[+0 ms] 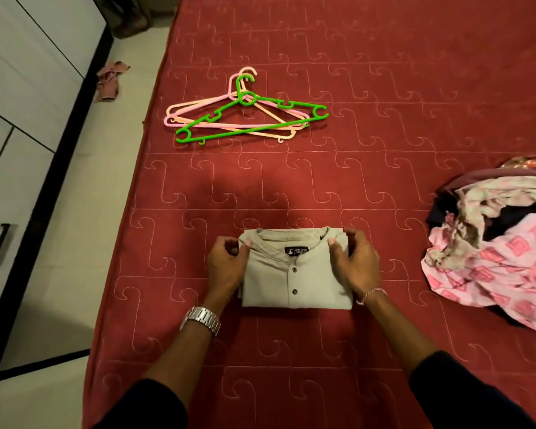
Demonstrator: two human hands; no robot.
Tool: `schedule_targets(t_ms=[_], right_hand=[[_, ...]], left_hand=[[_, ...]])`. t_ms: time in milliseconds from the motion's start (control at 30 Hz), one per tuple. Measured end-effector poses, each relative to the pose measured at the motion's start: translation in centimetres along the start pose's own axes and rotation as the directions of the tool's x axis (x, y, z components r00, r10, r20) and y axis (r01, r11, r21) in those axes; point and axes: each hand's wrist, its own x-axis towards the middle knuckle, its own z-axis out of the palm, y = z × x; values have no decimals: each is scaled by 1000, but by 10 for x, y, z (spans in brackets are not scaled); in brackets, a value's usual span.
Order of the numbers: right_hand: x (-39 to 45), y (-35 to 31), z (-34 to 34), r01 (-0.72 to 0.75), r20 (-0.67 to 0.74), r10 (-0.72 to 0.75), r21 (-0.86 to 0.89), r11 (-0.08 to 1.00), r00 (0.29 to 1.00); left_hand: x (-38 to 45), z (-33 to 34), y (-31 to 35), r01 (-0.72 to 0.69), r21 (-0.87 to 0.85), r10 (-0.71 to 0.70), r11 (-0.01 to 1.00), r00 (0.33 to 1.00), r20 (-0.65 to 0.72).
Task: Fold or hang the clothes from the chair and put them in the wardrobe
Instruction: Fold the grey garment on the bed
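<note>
A pale grey-green shirt (294,274) lies folded into a neat rectangle on the red quilted bed (291,187), collar and black label facing up, two buttons showing. My left hand (226,267) grips the shirt's left edge near the collar, thumb on top. On the right edge, my right hand (351,263) holds the fold with curled fingers, thumb pressed on the cloth. A heap of unfolded clothes (495,252), pink patterned with dark pieces, sits at the bed's right side.
Three plastic hangers (245,116), green, pink and peach, lie stacked farther up the bed. White wardrobe doors (22,119) with a black handle stand at the left across a strip of pale floor, where a small pinkish cloth (110,78) lies.
</note>
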Motion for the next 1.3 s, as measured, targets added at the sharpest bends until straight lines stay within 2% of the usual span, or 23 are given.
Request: schedule_targets(t_ms=[67,133,200,267,367,533,700,800,867,933,1033,1100,1200,1300], right_hand=[[6,4,0,33,-46,-32,24,999,998],[13,7,-3,-14,-24,17,125,992,1000],[17,6,-10,-42,33,37,193,980,999],[19,3,-16,-8,48,-2,201,980,999],[24,-3,-22,55,37,-67,255,965,997],[35,-5,-8,98,-4,-101,282,954,995],[27,2,7,78,-77,-67,157,985,995],[4,9,12,-42,-145,32,-63,997,989],[-11,12,18,-120,-87,102,-228,966,991],[-18,12,25,-138,-26,136,-251,958,990],[-18,2,25,-134,-31,131,-183,974,991],[-20,-5,21,-111,-11,111,-113,987,994],[-29,-15,15,-136,88,123,165,977,989],[-40,-24,10,-154,110,126,304,940,986]], left_hand=[[2,-1,3,-105,58,110,993,991,-75],[6,-3,5,-154,59,158,986,984,-83],[12,-1,1,-131,-37,128,991,990,-64],[15,3,-3,-48,-193,43,980,999,-31],[15,11,-5,-34,-216,25,976,999,-45],[12,23,-8,-93,-13,90,996,988,-126],[0,28,-5,-62,312,143,948,960,-242],[-21,34,0,69,486,52,871,972,-230],[-41,45,4,84,551,-2,830,989,-148],[-50,56,10,155,491,-109,857,987,-122],[-37,55,15,314,262,-294,912,949,-116],[-26,47,9,295,165,-294,941,955,-33],[-17,27,-9,192,-3,-191,981,977,99],[-20,3,-11,239,-222,-196,945,961,196]])
